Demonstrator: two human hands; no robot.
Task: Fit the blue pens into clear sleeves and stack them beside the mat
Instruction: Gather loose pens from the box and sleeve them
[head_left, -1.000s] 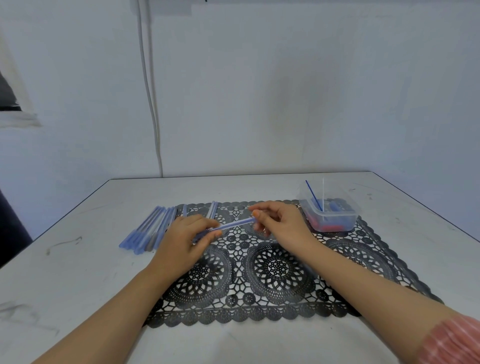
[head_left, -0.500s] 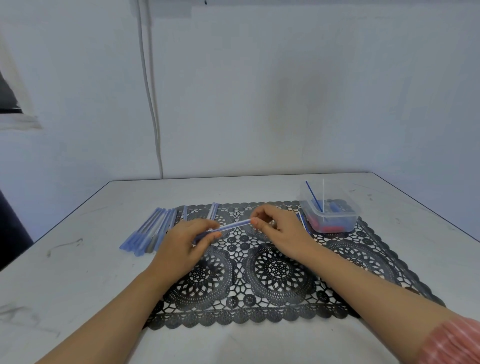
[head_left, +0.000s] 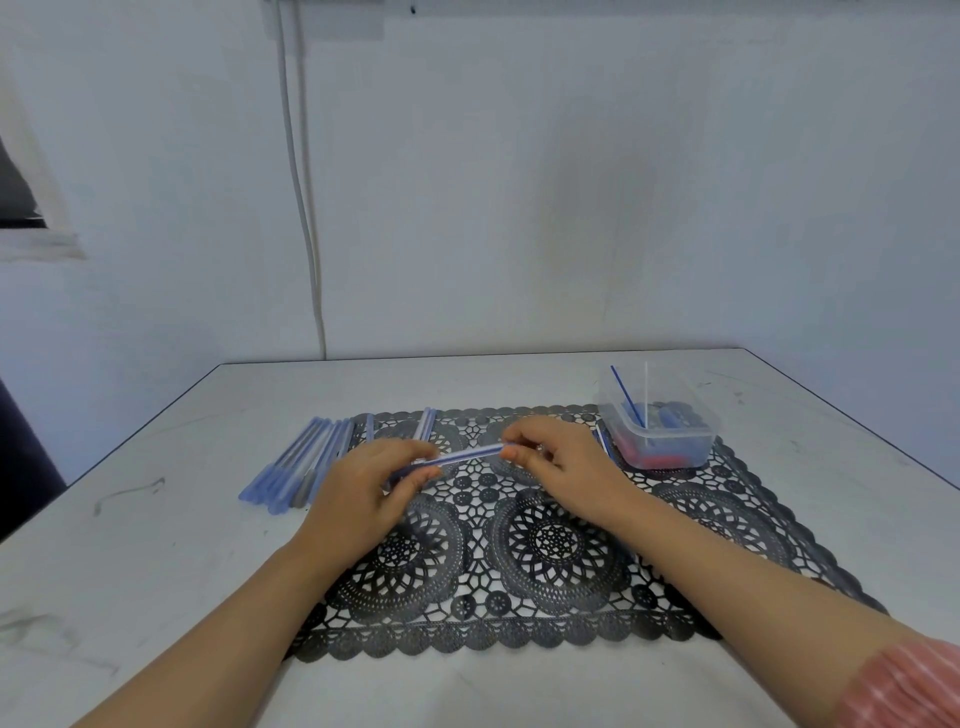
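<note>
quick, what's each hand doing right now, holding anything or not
Left hand: curled round the left end of a thin blue pen in a clear plastic sleeve.
Right hand: pinching the right end of the same pen.

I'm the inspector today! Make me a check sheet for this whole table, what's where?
Surface: scuffed white table with a black lace mat on it.
Job's things: pen held over the mat; pile of pens left of the mat; loose pens at the mat's far edge.
Clutter: clear tub on the mat's far right corner, holding red and blue bits and thin sticks.
Hands: left hand and right hand each pinch one end of the pen.
Cables: white cable down the wall.
Surroundings: plain wall; dark opening at left.
</note>
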